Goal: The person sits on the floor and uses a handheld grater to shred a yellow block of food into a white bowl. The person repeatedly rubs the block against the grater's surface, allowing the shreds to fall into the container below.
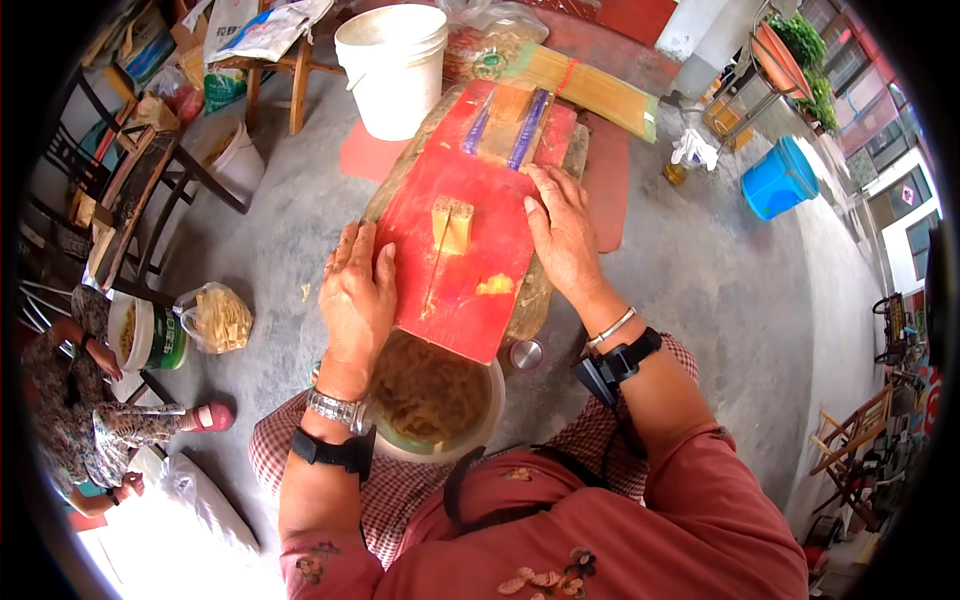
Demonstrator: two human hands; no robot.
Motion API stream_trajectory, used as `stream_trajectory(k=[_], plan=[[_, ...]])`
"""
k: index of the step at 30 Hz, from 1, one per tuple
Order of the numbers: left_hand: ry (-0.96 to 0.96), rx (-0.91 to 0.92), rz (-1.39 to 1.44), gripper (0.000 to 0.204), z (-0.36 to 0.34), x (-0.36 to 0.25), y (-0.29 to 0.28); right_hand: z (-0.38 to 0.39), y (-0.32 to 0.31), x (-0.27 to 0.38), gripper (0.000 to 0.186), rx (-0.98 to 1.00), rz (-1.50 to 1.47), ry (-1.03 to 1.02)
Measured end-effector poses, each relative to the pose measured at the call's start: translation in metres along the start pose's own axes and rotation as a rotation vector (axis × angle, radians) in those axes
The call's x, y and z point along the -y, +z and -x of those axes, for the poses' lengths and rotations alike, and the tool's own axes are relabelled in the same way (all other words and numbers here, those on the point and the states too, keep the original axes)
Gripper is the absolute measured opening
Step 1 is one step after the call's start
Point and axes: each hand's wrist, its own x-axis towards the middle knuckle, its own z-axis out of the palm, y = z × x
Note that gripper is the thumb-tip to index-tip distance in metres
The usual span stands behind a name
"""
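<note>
A red wooden board (400,290) lies lengthwise before me on a rough wooden bench (532,312), with a small yellowish wood block (453,228) on top. A thin dark line runs from the block toward me. Purple-edged wooden strips (515,110) are at its far end. My left hand (358,290) rests along the left edge, fingers stretched out and thumb apart. Along the right edge, near the strips, lies my right hand (565,225), its fingers also extended. Under the board's near end is a white tub (492,400) holding brownish-yellow pieces (430,385), partly hidden by the board.
A white bucket (392,75) stands beyond the bench's left side, and a blue bucket (780,178) to the far right. A round metal lid (525,355) lies near the tub. On the left are a bag of yellow strips (217,317) and another seated person (75,400).
</note>
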Motion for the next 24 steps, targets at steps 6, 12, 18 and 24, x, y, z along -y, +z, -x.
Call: stream_trajectory(k=[6,12,18,24], plan=[[0.014,0.032,0.023,0.036,-0.0016,-0.0020,-0.0043,0.0011,-0.0004,-0.0018,0.042,-0.010,0.048,0.021],[0.037,0.050,0.020,0.036,-0.0022,-0.0022,-0.0073,0.0014,-0.0010,0.0024,0.043,-0.032,0.076,0.037],[0.048,0.058,0.016,0.035,-0.0039,-0.0006,-0.0071,0.0016,0.0034,-0.0008,0.042,-0.039,0.088,0.037],[0.056,0.076,0.031,0.035,-0.0065,-0.0013,-0.0064,-0.0010,0.0017,-0.0036,0.039,-0.041,0.025,0.037]])
